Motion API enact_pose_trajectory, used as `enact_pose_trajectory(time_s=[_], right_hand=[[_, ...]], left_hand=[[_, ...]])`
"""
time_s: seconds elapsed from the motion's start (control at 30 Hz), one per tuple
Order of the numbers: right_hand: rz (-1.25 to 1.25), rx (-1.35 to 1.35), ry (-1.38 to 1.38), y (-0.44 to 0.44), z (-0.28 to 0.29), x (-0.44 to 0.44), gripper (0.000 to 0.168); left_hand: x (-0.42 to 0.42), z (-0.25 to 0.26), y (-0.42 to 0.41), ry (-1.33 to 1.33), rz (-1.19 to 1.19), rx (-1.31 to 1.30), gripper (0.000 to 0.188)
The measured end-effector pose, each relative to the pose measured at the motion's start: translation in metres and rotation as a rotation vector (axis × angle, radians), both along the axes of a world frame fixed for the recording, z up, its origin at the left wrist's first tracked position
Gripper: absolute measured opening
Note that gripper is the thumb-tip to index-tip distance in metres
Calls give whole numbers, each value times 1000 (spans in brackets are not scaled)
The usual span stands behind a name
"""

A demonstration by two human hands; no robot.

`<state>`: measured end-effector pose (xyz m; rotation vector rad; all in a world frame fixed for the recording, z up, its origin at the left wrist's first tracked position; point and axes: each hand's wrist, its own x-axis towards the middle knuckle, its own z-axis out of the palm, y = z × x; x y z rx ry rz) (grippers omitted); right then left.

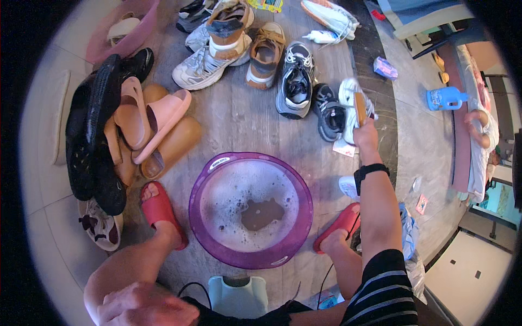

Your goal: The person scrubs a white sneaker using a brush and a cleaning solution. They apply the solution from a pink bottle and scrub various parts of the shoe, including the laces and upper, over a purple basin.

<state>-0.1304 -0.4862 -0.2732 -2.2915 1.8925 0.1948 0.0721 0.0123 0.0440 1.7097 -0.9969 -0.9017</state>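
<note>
My right hand (366, 133) grips a wooden-backed brush (359, 108), held over a white shoe (349, 98) on the right. A black-and-grey sandal-like shoe (326, 114) lies just left of it, then a black-and-white sneaker (297, 87). My left hand (142, 303), blurred, is low at the left near my knee; nothing is plainly seen in it. Between my feet stands a purple plastic basin (251, 259) with foamy, brownish water. Further off are a brown-and-white shoe (265, 57) and grey-white sneakers (200, 69), with another brown shoe resting on top of them.
Pink slides (167, 122), tan slippers (183, 138) and black shoes (94, 122) are heaped at left. A pink basin (138, 36) stands beyond. At right are a blue jug (444, 99) and another person's arms (477, 126). A pale green stool (238, 297) is beneath me.
</note>
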Motion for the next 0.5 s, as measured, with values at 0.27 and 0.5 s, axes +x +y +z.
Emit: enact_pose_trajectory(time_s=[0.27,0.5], right_hand=[[248,28,-140,38,162,-2,35],[465,395,-651,154,316,-42,34]], left_hand=[[-19,4,5,-126,-31,-10,23],[-30,1,5,-271,18,-112,32]])
